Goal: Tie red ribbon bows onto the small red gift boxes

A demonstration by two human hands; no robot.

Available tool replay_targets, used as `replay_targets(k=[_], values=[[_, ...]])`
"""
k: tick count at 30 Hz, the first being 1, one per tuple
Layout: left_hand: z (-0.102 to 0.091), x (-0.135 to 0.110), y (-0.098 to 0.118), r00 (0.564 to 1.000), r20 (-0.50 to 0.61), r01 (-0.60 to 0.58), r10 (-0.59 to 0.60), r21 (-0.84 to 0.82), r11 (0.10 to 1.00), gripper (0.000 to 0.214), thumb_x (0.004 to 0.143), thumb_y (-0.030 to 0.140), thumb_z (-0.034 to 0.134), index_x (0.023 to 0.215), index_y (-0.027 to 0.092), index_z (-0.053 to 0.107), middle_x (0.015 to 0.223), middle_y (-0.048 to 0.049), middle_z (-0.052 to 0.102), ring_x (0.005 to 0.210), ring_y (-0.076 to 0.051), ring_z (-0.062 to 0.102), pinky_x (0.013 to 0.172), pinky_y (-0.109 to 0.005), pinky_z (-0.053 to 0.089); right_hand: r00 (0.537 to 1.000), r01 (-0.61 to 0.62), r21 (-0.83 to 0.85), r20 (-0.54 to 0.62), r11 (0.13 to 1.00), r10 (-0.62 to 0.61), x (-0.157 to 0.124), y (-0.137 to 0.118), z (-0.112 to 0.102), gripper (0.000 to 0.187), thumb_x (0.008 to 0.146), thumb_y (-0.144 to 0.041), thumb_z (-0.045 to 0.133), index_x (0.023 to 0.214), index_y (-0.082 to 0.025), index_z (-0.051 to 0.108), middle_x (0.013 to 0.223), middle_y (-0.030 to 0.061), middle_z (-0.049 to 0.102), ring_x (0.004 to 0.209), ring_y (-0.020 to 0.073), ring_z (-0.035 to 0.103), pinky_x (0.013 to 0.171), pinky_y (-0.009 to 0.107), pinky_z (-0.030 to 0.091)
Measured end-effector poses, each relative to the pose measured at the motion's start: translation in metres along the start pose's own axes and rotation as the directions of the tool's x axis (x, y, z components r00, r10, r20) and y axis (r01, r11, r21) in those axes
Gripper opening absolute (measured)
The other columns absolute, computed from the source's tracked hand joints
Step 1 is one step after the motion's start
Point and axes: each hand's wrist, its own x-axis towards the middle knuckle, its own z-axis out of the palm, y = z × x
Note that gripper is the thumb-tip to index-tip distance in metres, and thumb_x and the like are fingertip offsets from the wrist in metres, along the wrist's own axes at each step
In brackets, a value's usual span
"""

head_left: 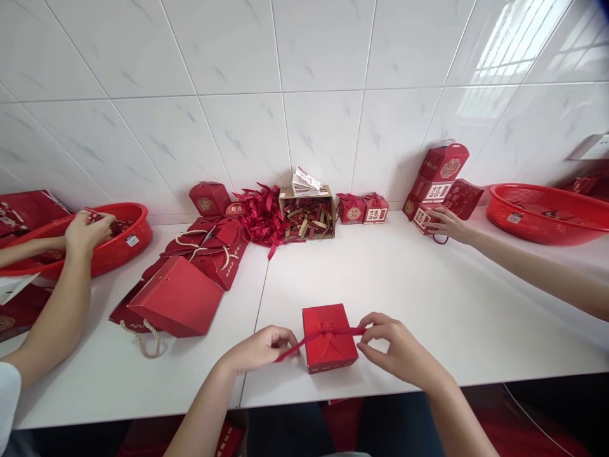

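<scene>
A small red gift box (330, 355) stands on the white table near its front edge, its top flaps folded shut. Across its top runs a dark red ribbon (314, 335), drawn out to both sides from the middle. At the box's left, my left hand (266, 349) pinches one ribbon end between closed fingers. My right hand (392, 343) grips the other end just off the right side, thumb and fingertips together. Neither palm rests on the box. The ribbon's crossing at the centre is too small to make out clearly.
Red ribbons (264, 212) lie heaped beside a carton (332, 216) of strips. Red bags (178, 298) sit left; finished boxes (352, 209) line the wall. A co-worker's hand (447, 225) touches stacked boxes at right. Another person's hands (85, 231) work over a red basket (136, 219).
</scene>
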Motion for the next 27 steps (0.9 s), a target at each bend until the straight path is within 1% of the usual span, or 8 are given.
replay_targets(k=[2, 4, 7, 11, 16, 19, 21, 27], values=[[-0.001, 0.001, 0.011, 0.973, 0.218, -0.062, 0.075, -0.065, 0.996, 0.019, 0.074, 0.036, 0.067, 0.080, 0.020, 0.077, 0.066, -0.0009, 0.063, 0.058, -0.013, 0.050, 0.057, -0.024, 0.040, 0.981, -0.076, -0.037, -0.180, 0.996, 0.068, 0.004, 0.000, 0.011, 0.020, 0.083, -0.022, 0.058, 0.068, -0.024, 0.071, 0.091, 0.0069, 0.064, 0.070, 0.0184, 0.061, 0.056, 0.030, 0.048], [0.002, 0.000, 0.021, 0.962, 0.238, -0.109, 0.136, -0.123, 0.986, 0.023, 0.074, 0.040, 0.068, 0.082, 0.021, 0.078, 0.057, 0.0012, 0.055, 0.053, -0.012, 0.043, 0.055, -0.024, 0.040, 0.927, -0.104, -0.001, -0.363, 0.995, 0.097, 0.009, -0.004, 0.022, 0.017, 0.081, -0.021, 0.059, 0.069, -0.023, 0.072, 0.087, 0.0073, 0.064, 0.063, 0.0168, 0.057, 0.051, 0.029, 0.046], [0.017, -0.002, 0.033, 0.987, -0.025, -0.158, 0.156, -0.184, 0.970, 0.034, 0.083, 0.047, 0.058, 0.080, 0.019, 0.077, 0.049, 0.0039, 0.043, 0.047, -0.010, 0.035, 0.058, -0.027, 0.044, 0.903, -0.010, 0.107, -0.427, 0.994, 0.055, 0.017, -0.015, 0.031, 0.011, 0.078, -0.021, 0.063, 0.076, -0.023, 0.074, 0.079, 0.0051, 0.063, 0.055, 0.0129, 0.051, 0.047, 0.027, 0.045], [0.044, -0.001, 0.042, 0.898, -0.401, -0.206, 0.179, -0.024, 0.978, 0.031, 0.089, 0.042, 0.052, 0.095, 0.020, 0.073, 0.069, -0.0008, 0.054, 0.062, -0.013, 0.048, 0.064, -0.026, 0.048, 0.912, 0.177, 0.149, -0.397, 0.973, -0.105, 0.022, -0.030, 0.034, 0.016, 0.082, -0.021, 0.060, 0.076, -0.023, 0.074, 0.074, 0.0041, 0.062, 0.056, 0.0127, 0.054, 0.047, 0.026, 0.046], [0.066, 0.009, 0.043, 0.758, -0.532, -0.175, 0.377, 0.391, 0.903, 0.025, 0.089, 0.021, 0.044, 0.091, 0.021, 0.069, 0.081, -0.0023, 0.055, 0.062, -0.012, 0.052, 0.058, -0.023, 0.044, 0.805, 0.287, 0.025, -0.548, 0.958, -0.227, 0.029, -0.038, 0.045, 0.029, 0.087, -0.016, 0.051, 0.065, -0.022, 0.068, 0.075, 0.0056, 0.062, 0.059, 0.0140, 0.059, 0.049, 0.027, 0.049], [0.070, 0.015, 0.042, 0.728, -0.533, -0.133, 0.431, 0.507, 0.851, 0.028, 0.088, 0.014, 0.040, 0.090, 0.021, 0.067, 0.087, -0.0032, 0.057, 0.056, -0.010, 0.052, 0.056, -0.023, 0.043, 0.762, 0.237, 0.028, -0.625, 0.971, -0.168, 0.034, -0.038, 0.053, 0.027, 0.086, -0.017, 0.053, 0.065, -0.023, 0.068, 0.079, 0.0064, 0.063, 0.063, 0.0157, 0.062, 0.052, 0.028, 0.051], [0.071, 0.017, 0.041, 0.726, -0.528, -0.115, 0.439, 0.537, 0.836, 0.028, 0.088, 0.014, 0.041, 0.092, 0.022, 0.067, 0.088, -0.0031, 0.057, 0.056, -0.010, 0.054, 0.056, -0.023, 0.044, 0.798, 0.181, 0.098, -0.596, 0.979, -0.088, 0.035, -0.036, 0.055, 0.019, 0.083, -0.021, 0.061, 0.065, -0.023, 0.068, 0.078, 0.0053, 0.063, 0.062, 0.0156, 0.060, 0.049, 0.028, 0.049], [0.076, 0.019, 0.043, 0.729, -0.541, 0.026, 0.420, 0.635, 0.772, 0.037, 0.085, 0.010, 0.043, 0.111, 0.026, 0.064, 0.096, -0.0042, 0.055, 0.055, -0.011, 0.055, 0.049, -0.023, 0.041, 0.950, 0.019, 0.268, -0.304, 0.963, 0.066, 0.035, -0.037, 0.049, 0.011, 0.074, -0.018, 0.069, 0.064, -0.021, 0.067, 0.076, 0.0015, 0.055, 0.056, 0.0112, 0.050, 0.051, 0.026, 0.047]])
